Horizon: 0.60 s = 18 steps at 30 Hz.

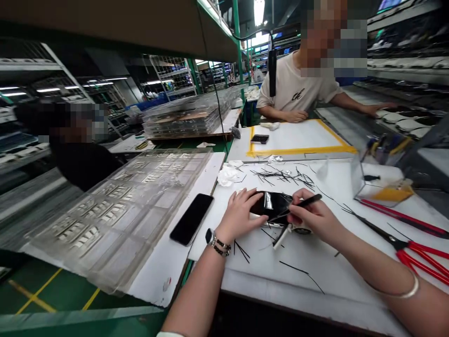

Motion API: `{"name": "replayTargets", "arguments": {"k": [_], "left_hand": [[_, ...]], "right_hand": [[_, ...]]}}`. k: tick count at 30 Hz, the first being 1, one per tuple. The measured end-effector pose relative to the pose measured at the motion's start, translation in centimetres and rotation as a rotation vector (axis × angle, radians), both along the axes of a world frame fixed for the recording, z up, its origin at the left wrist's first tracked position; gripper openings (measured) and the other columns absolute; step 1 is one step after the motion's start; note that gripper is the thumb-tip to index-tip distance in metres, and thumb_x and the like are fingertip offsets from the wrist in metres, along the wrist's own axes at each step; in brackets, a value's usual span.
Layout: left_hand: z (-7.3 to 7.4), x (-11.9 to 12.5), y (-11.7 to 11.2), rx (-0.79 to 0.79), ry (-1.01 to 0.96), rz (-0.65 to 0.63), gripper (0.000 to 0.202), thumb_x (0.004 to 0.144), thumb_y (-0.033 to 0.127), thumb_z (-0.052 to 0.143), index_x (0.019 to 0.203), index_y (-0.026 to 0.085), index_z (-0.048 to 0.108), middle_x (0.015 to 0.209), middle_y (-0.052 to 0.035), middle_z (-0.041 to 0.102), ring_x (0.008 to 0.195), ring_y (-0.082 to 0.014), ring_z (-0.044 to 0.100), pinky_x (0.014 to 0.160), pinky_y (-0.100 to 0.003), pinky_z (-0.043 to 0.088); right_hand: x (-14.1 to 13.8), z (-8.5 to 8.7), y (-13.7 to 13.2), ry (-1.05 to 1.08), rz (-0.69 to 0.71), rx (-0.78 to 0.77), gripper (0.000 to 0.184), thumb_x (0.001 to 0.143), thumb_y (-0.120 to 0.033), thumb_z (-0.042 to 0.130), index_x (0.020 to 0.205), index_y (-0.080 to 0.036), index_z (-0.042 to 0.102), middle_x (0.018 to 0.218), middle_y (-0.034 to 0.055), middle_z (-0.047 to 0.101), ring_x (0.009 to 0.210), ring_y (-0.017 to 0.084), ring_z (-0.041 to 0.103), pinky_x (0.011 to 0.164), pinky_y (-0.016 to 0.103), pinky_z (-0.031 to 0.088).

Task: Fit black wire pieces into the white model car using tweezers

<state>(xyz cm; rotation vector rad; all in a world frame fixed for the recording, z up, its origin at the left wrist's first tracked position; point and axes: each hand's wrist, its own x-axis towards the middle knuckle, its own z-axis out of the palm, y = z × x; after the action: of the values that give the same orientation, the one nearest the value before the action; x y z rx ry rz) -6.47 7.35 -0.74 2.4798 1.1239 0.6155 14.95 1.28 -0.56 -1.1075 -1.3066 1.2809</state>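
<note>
A black and white model car point(275, 202) sits on the white worktop in front of me, one wheel showing low on its right side. My left hand point(242, 210) grips its left end, thumb along the near side and fingers over the top. Black tweezers point(310, 200) are pinched in my right hand point(314, 216), their thin tips over the car's near side. Just below the car, a small white and black piece point(281, 237) leans near my right fingers. Thin black strips point(242, 252) lie scattered about.
A dark phone point(191, 220) and clear compartment trays point(115, 220) with pale parts lie left. More black strips point(282, 175) and crumpled white tissue point(228, 174) are behind the car. Red-handled long-nosed pliers point(398, 241) and a clear box point(382, 185) stand right. A co-worker point(298, 89) sits opposite.
</note>
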Motion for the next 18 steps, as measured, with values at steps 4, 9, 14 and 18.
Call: {"name": "replayTargets", "arguments": {"k": [4,9,14,18], "left_hand": [[-0.9,0.2,-0.1,0.091,0.013,0.01,0.054,0.082,0.041,0.062,0.133,0.029,0.047,0.142,-0.0039,0.047,0.134,-0.0286,0.037,0.114,-0.053,0.019],[-1.1,0.5,-0.2,0.142,0.018,0.046,0.052,0.081,0.04,0.063,0.13,0.028,0.049,0.139,-0.0043,0.05,0.132,-0.0282,0.04,0.113,-0.052,0.021],[-1.2,0.9,-0.4,0.174,-0.006,0.076,0.052,0.077,0.034,0.067,0.126,0.027,0.052,0.135,-0.0054,0.053,0.129,-0.029,0.044,0.112,-0.052,0.022],[-1.4,1.0,-0.4,0.196,-0.012,0.093,0.05,0.076,0.032,0.066,0.125,0.027,0.053,0.135,-0.0052,0.054,0.128,-0.0285,0.044,0.112,-0.051,0.022]], "right_hand": [[0.4,-0.4,-0.1,-0.047,0.027,0.05,0.021,0.09,-0.034,0.052,0.083,-0.022,0.037,0.063,-0.0028,0.056,0.058,0.012,0.046,0.055,0.025,0.037],[0.6,-1.0,-0.1,-0.169,0.063,0.178,0.016,0.092,-0.03,0.047,0.082,-0.022,0.038,0.068,-0.0029,0.051,0.062,0.013,0.045,0.057,0.026,0.036],[0.8,-0.6,-0.3,-0.407,0.072,0.283,0.014,0.093,-0.031,0.042,0.083,-0.022,0.038,0.072,-0.0005,0.05,0.063,0.014,0.043,0.058,0.029,0.037],[1.0,-0.9,-0.4,-0.522,0.07,0.355,0.012,0.092,-0.032,0.042,0.085,-0.022,0.039,0.077,0.0024,0.052,0.068,0.016,0.048,0.061,0.031,0.041]]}}
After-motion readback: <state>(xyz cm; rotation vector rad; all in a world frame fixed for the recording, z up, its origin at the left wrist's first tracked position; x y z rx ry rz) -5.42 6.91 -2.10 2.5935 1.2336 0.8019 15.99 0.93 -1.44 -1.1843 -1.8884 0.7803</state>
